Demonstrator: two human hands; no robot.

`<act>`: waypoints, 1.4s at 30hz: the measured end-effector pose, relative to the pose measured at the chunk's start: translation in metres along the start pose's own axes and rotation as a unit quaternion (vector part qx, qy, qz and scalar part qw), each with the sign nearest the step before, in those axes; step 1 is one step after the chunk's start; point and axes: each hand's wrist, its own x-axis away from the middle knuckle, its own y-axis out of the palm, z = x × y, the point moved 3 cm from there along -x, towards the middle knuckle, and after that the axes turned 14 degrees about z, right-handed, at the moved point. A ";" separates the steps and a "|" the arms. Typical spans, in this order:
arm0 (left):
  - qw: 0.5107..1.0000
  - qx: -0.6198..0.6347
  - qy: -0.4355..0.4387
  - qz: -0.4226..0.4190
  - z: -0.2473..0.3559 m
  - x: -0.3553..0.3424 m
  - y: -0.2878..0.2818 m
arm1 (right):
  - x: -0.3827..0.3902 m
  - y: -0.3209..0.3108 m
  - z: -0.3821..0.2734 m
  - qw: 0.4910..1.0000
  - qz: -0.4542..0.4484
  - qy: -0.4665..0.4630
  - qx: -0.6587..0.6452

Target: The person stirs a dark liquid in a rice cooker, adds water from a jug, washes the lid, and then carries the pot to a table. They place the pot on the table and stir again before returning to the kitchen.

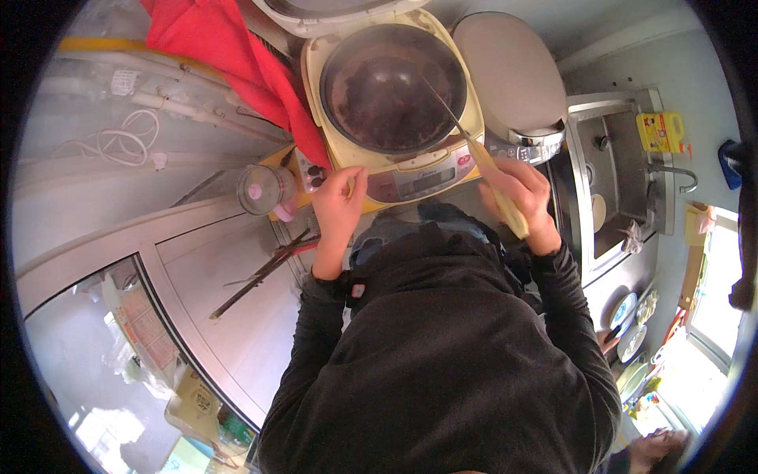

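Step in hand looks like work in the dark pot (375, 114), upper ctr: R hand (530, 192) grips the yellow-handled tool (479, 152), tip over pot, L hand (338, 207) w/ fingers curled nr cooker (474, 118) front, can't tell if empty; next move prob needs steady R grip.

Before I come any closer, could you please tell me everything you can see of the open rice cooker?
The rice cooker stands open, its smooth, plastic-looking cream body around a dark, round inner pot with brownish marks inside. Its front panel carries a grey display and pinkish buttons. What looks like its raised lid is cut off by the upper edge. The right hand holds a long tool over it; contact is unclear.
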 end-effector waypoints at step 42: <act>0.998 -0.014 0.023 -0.049 -0.002 0.015 -0.003 | 0.017 0.028 0.034 0.728 0.169 0.615 -0.252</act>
